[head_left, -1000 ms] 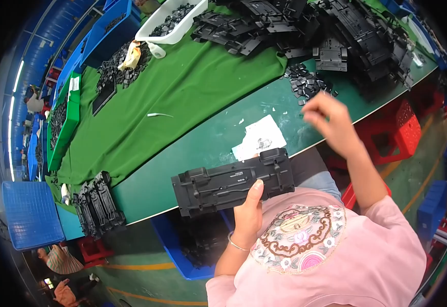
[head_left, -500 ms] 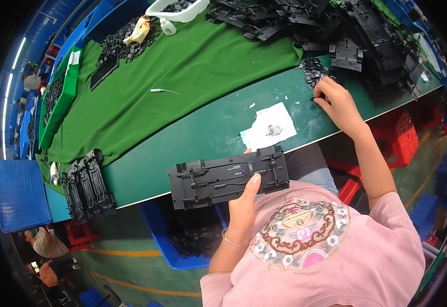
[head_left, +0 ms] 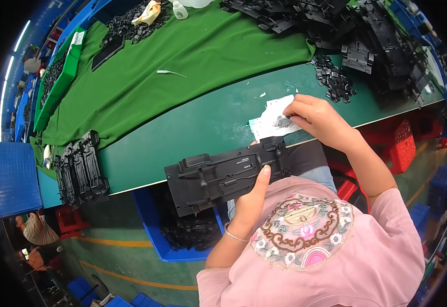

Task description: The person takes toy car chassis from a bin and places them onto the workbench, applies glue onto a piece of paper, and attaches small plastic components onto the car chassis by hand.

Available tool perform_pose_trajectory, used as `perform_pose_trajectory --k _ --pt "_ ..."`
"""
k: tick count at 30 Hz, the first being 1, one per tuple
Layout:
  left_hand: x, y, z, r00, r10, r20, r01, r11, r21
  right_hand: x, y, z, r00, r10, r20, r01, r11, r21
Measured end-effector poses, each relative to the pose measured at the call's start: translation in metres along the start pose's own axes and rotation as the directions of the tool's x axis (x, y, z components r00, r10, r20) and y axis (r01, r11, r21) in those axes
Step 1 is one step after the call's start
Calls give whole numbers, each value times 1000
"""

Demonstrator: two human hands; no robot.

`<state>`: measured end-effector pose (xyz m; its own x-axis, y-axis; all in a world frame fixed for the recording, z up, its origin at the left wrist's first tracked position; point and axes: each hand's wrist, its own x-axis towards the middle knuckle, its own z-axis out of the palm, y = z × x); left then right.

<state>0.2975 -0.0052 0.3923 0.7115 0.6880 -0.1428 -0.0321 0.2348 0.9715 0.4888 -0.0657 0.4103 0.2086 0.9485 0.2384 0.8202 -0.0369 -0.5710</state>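
Note:
My left hand (head_left: pixel 251 198) grips a long black plastic toy-car chassis (head_left: pixel 223 176), thumb across its face and the other fingers mostly hidden behind it. The chassis is tilted, its ribbed underside facing up, just off the table's front edge. To the right, my right hand (head_left: pixel 318 120) is closed in a pinch over a white sheet of paper (head_left: pixel 269 125) with a dark grey smear. What the fingertips hold, if anything, cannot be made out. Beyond that hand lies a small pile of little black plastic pieces (head_left: pixel 333 79).
More black chassis (head_left: pixel 82 169) stand in a row at the table's left end, and others are heaped (head_left: pixel 387 46) at the far right. A green cloth (head_left: pixel 193 61) covers the back, with a thin white dropper (head_left: pixel 171 72) and white bottle (head_left: pixel 180 10). Below sits a blue bin (head_left: pixel 149 225).
My right hand has moved left and nearer, from the pile of little black pieces to the paper. The chassis has tilted slightly in my left hand. The view has shifted a little.

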Motion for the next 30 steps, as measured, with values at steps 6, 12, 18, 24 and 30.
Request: perform_pose_trajectory --k 6,12,18,24,30 --pt "0 -1 -2 1000 9 5 -9 1000 -7 3 -4 1 999 -17 46 20 997 -79" --pt "-1 0 -1 999 32 -27 -30 996 80 3 -1 3 997 -23 73 32 992 -119" --pt "-4 -3 -2 999 5 -41 0 993 116 -6 -10 -2 968 250 -3 -228 888 400" --pt "-4 8 6 999 -12 32 6 985 173 -23 -29 -1 863 487 134 -296 272 916" --pt "-3 12 12 988 70 140 -113 939 324 -38 -36 3 858 503 106 -261 248 933"
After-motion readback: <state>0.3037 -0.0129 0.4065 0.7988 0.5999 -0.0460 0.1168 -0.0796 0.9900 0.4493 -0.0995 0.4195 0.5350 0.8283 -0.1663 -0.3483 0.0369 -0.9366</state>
